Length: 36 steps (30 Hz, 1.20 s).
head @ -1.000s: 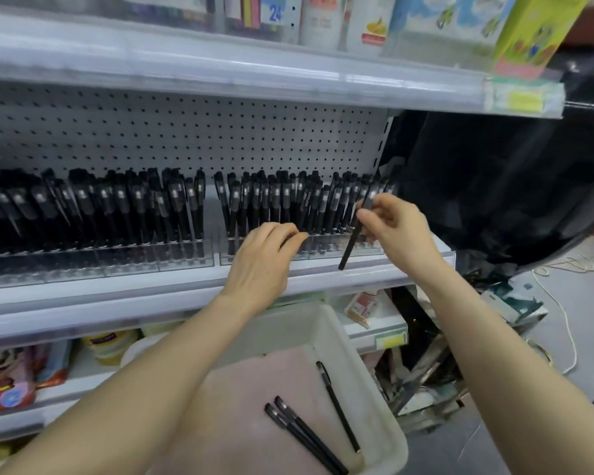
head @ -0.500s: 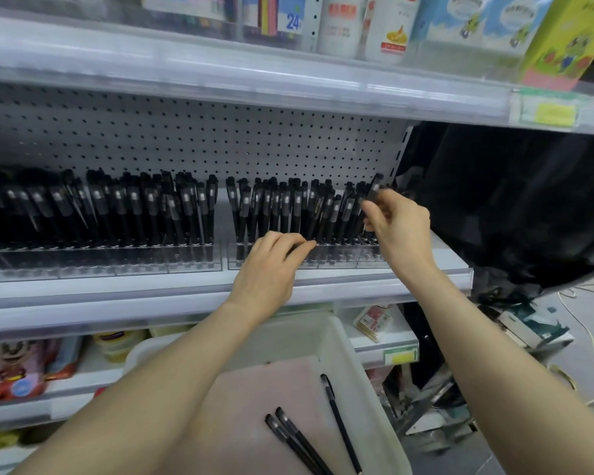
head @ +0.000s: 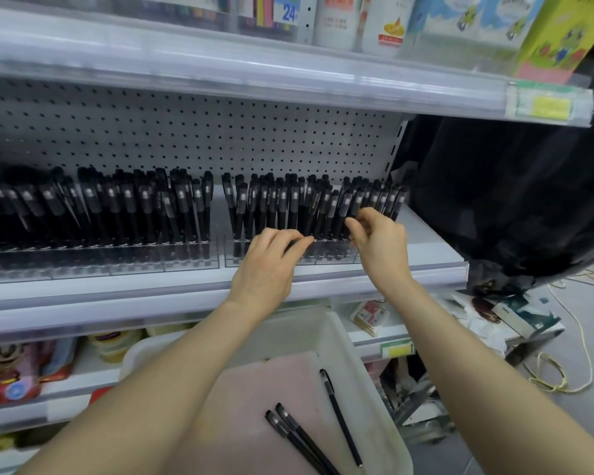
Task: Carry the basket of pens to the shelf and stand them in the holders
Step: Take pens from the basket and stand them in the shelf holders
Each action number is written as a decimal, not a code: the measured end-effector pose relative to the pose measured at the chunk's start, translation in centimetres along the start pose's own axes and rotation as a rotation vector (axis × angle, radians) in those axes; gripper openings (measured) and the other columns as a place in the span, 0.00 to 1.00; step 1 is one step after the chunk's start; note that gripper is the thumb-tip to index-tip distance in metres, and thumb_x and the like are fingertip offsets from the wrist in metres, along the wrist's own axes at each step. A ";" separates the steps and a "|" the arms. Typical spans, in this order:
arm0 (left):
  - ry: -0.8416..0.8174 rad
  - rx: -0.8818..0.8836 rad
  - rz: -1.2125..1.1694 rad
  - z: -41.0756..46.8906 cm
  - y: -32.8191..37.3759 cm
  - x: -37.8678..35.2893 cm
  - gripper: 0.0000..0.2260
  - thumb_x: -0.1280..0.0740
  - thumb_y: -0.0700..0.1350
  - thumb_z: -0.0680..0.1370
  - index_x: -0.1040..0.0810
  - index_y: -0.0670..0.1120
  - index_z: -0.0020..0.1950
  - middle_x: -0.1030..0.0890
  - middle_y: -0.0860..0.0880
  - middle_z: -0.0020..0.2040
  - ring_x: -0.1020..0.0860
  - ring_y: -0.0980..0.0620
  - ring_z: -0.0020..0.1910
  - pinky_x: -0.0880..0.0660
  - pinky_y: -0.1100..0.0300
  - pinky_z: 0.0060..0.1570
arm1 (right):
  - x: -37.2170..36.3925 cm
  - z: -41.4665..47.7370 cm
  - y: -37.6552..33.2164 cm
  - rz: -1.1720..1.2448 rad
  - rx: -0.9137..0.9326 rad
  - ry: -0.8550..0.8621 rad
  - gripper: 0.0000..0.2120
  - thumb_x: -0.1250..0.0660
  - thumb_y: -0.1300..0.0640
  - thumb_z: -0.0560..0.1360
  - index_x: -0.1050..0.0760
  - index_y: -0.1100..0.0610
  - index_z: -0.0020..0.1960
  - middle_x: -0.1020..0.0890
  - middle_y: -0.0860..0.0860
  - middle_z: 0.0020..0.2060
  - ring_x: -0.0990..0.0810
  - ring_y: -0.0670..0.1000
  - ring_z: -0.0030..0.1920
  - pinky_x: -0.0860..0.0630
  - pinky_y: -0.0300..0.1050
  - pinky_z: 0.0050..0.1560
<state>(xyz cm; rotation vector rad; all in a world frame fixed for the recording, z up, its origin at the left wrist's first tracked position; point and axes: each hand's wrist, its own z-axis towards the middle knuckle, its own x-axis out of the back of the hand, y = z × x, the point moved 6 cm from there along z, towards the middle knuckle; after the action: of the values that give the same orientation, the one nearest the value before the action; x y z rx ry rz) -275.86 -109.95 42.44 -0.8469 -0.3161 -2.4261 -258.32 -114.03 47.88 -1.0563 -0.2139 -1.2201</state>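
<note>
Hands are both reaching over the white basket [head: 374, 389], three pens [head: 341, 417] lying toward its right edge. Left hand [head: 271, 258] is resting loose, empty fingers on the clear holder [head: 240, 260] at the shelf's [head: 151, 296] front edge. Right hand [head: 378, 238] is pinching a standing pen [head: 356, 200] near the holder's right end.
</note>
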 end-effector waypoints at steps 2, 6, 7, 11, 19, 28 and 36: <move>-0.003 0.006 -0.007 0.0 0.0 0.0 0.24 0.32 0.27 0.69 0.21 0.41 0.64 0.22 0.44 0.56 0.30 0.44 0.53 0.26 0.50 0.53 | 0.0 -0.1 0.0 0.030 -0.016 0.000 0.10 0.36 0.54 0.80 0.26 0.59 0.43 0.19 0.51 0.33 0.20 0.53 0.36 0.22 0.51 0.43; -0.030 -0.004 -0.005 0.1 0.1 0.2 0.26 0.32 0.26 0.68 0.22 0.40 0.65 0.22 0.43 0.57 0.30 0.44 0.53 0.26 0.49 0.54 | 0.3 -2.1 -0.1 0.122 -0.054 0.096 0.07 0.34 0.56 0.79 0.25 0.57 0.56 0.21 0.45 0.40 0.22 0.47 0.42 0.23 0.45 0.47; -0.046 -0.015 0.005 0.1 0.1 0.3 0.27 0.32 0.26 0.67 0.23 0.39 0.66 0.22 0.43 0.58 0.30 0.44 0.54 0.26 0.49 0.55 | 0.3 -3.0 0.0 0.153 -0.062 0.136 0.07 0.35 0.57 0.79 0.26 0.55 0.56 0.22 0.44 0.40 0.22 0.45 0.42 0.23 0.44 0.47; -0.082 -0.033 0.019 0.0 0.0 0.5 0.30 0.32 0.25 0.66 0.24 0.39 0.67 0.23 0.42 0.59 0.30 0.43 0.54 0.26 0.48 0.56 | -2.1 -7.8 0.4 0.120 -0.019 0.110 0.03 0.36 0.60 0.78 0.26 0.55 0.50 0.19 0.46 0.37 0.21 0.49 0.38 0.24 0.49 0.42; -0.122 -0.002 -0.039 -0.3 0.0 0.3 0.29 0.33 0.25 0.68 0.26 0.39 0.68 0.24 0.42 0.61 0.31 0.42 0.56 0.26 0.48 0.58 | -9.1 -15.8 0.9 -0.477 -0.001 -0.568 0.12 0.43 0.67 0.75 0.22 0.59 0.50 0.18 0.59 0.46 0.20 0.62 0.48 0.28 0.51 0.44; -0.125 0.018 -0.067 -0.4 0.1 0.2 0.29 0.34 0.24 0.68 0.26 0.38 0.69 0.24 0.42 0.61 0.32 0.43 0.57 0.26 0.48 0.58 | -10.2 -18.7 1.2 -0.631 -0.049 -0.832 0.16 0.43 0.72 0.75 0.27 0.63 0.60 0.22 0.61 0.58 0.22 0.61 0.59 0.27 0.51 0.56; -0.141 0.025 -0.058 -0.4 0.1 0.3 0.29 0.34 0.24 0.69 0.26 0.39 0.69 0.24 0.43 0.61 0.33 0.44 0.57 0.26 0.49 0.58 | -11.0 -18.9 2.3 -0.502 -0.152 -0.856 0.14 0.39 0.63 0.77 0.31 0.62 0.63 0.22 0.61 0.57 0.22 0.63 0.57 0.26 0.52 0.52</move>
<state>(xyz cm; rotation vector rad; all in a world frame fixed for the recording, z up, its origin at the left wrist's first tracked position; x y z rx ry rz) -276.15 -110.27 42.33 -1.0130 -0.4284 -2.4156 -267.86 -121.07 29.42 -1.6826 -1.1125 -1.1556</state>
